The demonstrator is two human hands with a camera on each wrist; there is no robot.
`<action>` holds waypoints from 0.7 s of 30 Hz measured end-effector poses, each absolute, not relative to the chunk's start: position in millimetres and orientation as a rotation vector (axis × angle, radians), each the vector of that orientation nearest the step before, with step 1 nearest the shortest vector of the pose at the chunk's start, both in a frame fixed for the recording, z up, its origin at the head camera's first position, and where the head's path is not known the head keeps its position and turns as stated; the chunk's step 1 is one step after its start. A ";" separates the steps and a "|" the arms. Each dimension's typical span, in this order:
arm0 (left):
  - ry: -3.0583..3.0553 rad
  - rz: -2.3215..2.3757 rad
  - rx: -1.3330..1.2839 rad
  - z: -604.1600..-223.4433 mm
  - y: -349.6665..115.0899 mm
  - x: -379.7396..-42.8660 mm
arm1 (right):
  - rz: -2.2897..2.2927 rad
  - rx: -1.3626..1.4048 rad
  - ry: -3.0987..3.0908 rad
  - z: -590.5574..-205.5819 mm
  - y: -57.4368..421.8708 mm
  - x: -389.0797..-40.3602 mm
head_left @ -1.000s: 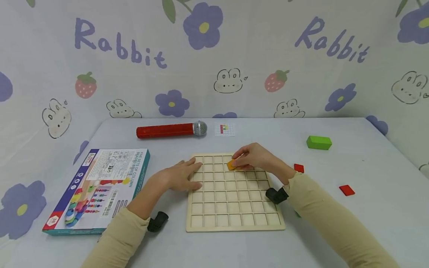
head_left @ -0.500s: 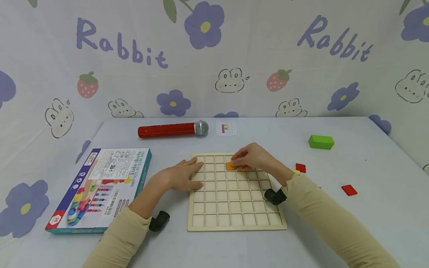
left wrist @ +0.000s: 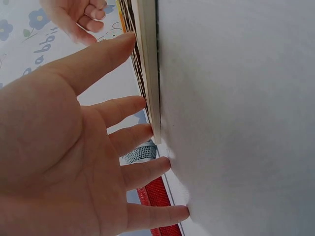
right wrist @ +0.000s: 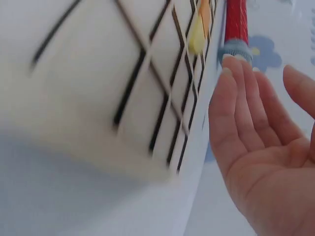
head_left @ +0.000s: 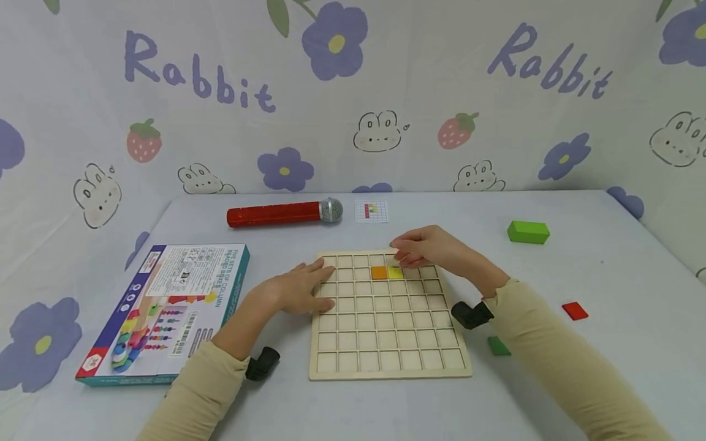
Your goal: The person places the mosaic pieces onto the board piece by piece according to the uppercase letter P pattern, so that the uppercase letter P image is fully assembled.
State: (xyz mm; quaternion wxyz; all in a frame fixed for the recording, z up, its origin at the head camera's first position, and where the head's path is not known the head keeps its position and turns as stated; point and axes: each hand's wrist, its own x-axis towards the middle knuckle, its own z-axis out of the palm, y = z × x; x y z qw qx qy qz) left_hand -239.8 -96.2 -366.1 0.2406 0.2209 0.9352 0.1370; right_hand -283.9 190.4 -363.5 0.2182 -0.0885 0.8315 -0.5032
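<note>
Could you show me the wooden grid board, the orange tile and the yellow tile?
Wooden grid board (head_left: 389,375), head view: on its near rim.
Orange tile (head_left: 379,273), head view: middle of its top.
Yellow tile (head_left: 394,274), head view: middle of its top.

The right hand (right wrist: 263,152) presents its palm, fingers extended, thumb set apart. The gridded board (right wrist: 93,73) occupies the left of the view; its near edge is blurred. A yellow tile (right wrist: 196,38) and an orange tile (right wrist: 204,14) lie adjacent on it. Beyond the hand: microphone (right wrist: 236,22), flower print (right wrist: 266,51).
</note>
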 end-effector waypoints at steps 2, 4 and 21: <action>2.560 0.375 0.607 -366.6 -96.0 -239.8 | -1.405 -0.253 2.280 -361.9 201.9 -285.0; 2.560 0.372 0.604 -366.9 -95.6 -239.7 | -1.414 -0.253 2.269 -360.3 213.2 -285.0; 2.560 0.377 0.609 -366.2 -95.0 -240.1 | -1.471 -0.240 2.339 -363.5 299.4 -265.3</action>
